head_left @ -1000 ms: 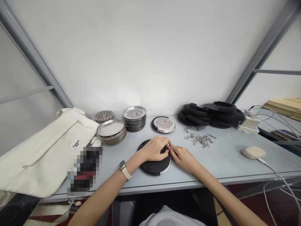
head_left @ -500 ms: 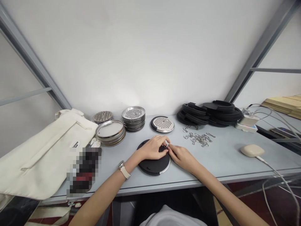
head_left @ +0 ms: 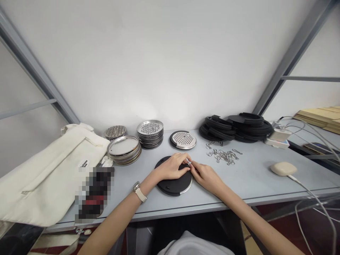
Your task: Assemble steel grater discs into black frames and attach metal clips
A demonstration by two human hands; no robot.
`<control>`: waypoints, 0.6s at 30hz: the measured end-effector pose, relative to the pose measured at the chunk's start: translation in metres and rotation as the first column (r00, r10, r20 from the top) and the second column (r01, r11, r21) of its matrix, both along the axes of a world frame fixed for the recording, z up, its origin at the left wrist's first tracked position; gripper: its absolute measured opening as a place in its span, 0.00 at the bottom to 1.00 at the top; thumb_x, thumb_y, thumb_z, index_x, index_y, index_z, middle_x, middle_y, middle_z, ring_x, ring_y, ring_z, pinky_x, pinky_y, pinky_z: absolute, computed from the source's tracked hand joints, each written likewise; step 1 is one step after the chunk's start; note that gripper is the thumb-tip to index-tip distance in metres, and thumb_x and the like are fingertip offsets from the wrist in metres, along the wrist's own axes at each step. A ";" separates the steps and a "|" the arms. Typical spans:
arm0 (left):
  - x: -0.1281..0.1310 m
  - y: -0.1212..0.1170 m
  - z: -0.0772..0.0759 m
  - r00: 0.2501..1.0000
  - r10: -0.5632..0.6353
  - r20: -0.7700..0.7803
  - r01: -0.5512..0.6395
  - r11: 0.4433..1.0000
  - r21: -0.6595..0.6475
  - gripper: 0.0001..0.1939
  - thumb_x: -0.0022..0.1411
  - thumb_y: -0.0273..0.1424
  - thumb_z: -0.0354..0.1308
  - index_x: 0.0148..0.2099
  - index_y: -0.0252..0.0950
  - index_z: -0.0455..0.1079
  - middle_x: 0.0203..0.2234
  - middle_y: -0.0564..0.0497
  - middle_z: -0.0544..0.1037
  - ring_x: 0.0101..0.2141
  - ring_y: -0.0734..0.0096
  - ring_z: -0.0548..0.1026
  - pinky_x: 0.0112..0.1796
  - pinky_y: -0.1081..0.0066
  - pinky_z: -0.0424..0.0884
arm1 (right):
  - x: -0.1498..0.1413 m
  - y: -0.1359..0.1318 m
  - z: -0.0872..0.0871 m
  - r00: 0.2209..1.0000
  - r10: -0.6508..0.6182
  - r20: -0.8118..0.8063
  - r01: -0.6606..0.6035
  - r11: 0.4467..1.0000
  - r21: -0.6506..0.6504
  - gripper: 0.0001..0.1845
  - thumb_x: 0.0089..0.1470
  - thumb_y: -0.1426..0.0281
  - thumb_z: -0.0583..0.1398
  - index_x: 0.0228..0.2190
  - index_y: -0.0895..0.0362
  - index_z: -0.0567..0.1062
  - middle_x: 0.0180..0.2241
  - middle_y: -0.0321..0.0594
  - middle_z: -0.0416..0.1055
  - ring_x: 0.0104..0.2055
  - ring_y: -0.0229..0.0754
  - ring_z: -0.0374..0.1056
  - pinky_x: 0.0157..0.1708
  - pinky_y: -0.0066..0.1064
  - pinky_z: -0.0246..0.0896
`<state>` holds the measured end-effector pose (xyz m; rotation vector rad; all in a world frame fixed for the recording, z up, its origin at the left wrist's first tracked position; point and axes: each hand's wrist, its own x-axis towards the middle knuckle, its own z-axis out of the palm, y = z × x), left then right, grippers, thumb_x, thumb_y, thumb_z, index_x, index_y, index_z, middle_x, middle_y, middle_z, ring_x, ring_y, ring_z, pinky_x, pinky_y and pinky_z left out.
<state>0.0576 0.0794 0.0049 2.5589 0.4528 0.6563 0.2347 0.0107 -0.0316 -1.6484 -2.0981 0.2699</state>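
Note:
A round black grater base [head_left: 174, 186] lies flat near the table's front edge, a strip of silver metal rim showing at its lower right. My left hand [head_left: 174, 166] rests over its top, fingers bent toward its right edge and thumb lying along the surface. Beside that edge, my right hand [head_left: 205, 176] pinches a small metal clip [head_left: 188, 164] between thumb and forefinger; the fingertips of both hands meet there and hide most of it. Behind my hands is a perforated metal grater disc [head_left: 183, 140] in a black holder.
Loose metal clips [head_left: 224, 156] lie to the right, below piles of black bases [head_left: 248, 127]. Stacked metal discs [head_left: 124, 150] and grater discs [head_left: 150, 134] stand left, near a cream bag [head_left: 53, 173]. At right are a beige corded device [head_left: 283, 169] and a white power strip [head_left: 277, 142].
Both hands stay at the base's right edge; the fingers shift slightly around the clip, and the left fingers part a little from the right ones. The view drifts slightly.

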 end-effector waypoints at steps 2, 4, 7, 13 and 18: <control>0.000 0.000 0.000 1.000 -0.001 -0.010 0.002 1.000 0.023 0.11 0.59 0.24 0.54 0.44 0.37 0.60 0.37 0.50 0.70 0.40 0.68 0.70 0.46 0.66 0.66 | 0.000 0.000 0.001 1.000 0.014 -0.018 -0.014 1.000 -0.007 0.16 0.64 0.65 0.44 0.34 0.55 0.68 0.28 0.40 0.74 0.28 0.42 0.70 0.27 0.29 0.52; 0.000 0.000 0.001 1.000 -0.002 -0.022 0.003 0.999 0.036 0.10 0.59 0.24 0.54 0.44 0.37 0.60 0.37 0.50 0.70 0.40 0.68 0.70 0.47 0.66 0.66 | 0.001 0.000 0.001 0.999 0.039 -0.036 -0.039 0.999 -0.014 0.16 0.64 0.65 0.44 0.35 0.55 0.69 0.28 0.40 0.75 0.29 0.42 0.71 0.28 0.29 0.53; 0.000 0.000 0.000 0.999 0.007 -0.032 -0.005 0.999 0.049 0.10 0.60 0.24 0.53 0.44 0.37 0.61 0.37 0.49 0.70 0.41 0.67 0.70 0.46 0.65 0.65 | 0.003 0.000 0.001 0.998 0.060 -0.035 -0.061 0.998 -0.014 0.17 0.64 0.65 0.44 0.34 0.55 0.69 0.28 0.40 0.74 0.28 0.42 0.70 0.28 0.29 0.53; 0.001 -0.001 -0.002 0.999 0.028 -0.047 -0.023 0.994 0.104 0.09 0.60 0.25 0.52 0.43 0.36 0.61 0.38 0.48 0.70 0.41 0.66 0.68 0.47 0.65 0.65 | 0.002 -0.001 0.002 0.999 0.043 -0.003 -0.043 0.999 0.001 0.16 0.64 0.65 0.44 0.32 0.56 0.68 0.26 0.39 0.73 0.26 0.41 0.69 0.27 0.28 0.52; 0.002 -0.003 0.000 0.997 0.040 -0.063 -0.031 0.990 0.135 0.10 0.58 0.25 0.52 0.44 0.37 0.61 0.39 0.47 0.70 0.43 0.63 0.68 0.48 0.62 0.65 | 0.001 -0.002 0.004 1.000 0.031 -0.005 -0.031 1.000 -0.006 0.15 0.63 0.66 0.45 0.33 0.55 0.68 0.26 0.39 0.74 0.26 0.41 0.69 0.27 0.28 0.52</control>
